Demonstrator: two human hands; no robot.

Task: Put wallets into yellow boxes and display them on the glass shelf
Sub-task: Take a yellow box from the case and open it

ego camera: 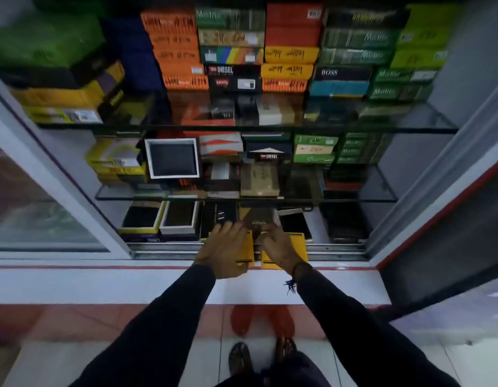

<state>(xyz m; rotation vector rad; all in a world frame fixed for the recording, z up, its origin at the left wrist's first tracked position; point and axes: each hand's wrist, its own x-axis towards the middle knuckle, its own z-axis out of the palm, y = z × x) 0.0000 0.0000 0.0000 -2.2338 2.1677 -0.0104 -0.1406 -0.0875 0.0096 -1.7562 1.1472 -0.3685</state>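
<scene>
Two yellow boxes with black stripes lie side by side at the cabinet's sliding-door track. My left hand (224,248) rests flat over the left yellow box (249,247), its fingers spread and the thumb at the box's near edge. The right yellow box (298,247) is held by my right hand (278,244), whose fingers curl over its far edge. Just beyond both hands a brown wallet (257,219) with pale lettering lies on the bottom level. What lies under my palms is hidden.
The glass shelf (382,195) above carries stacked boxes and an upright white-framed box (172,157). Open boxes (180,216) with dark wallets sit to the left, a white one (295,222) to the right. An open glass door (46,191) stands at the left.
</scene>
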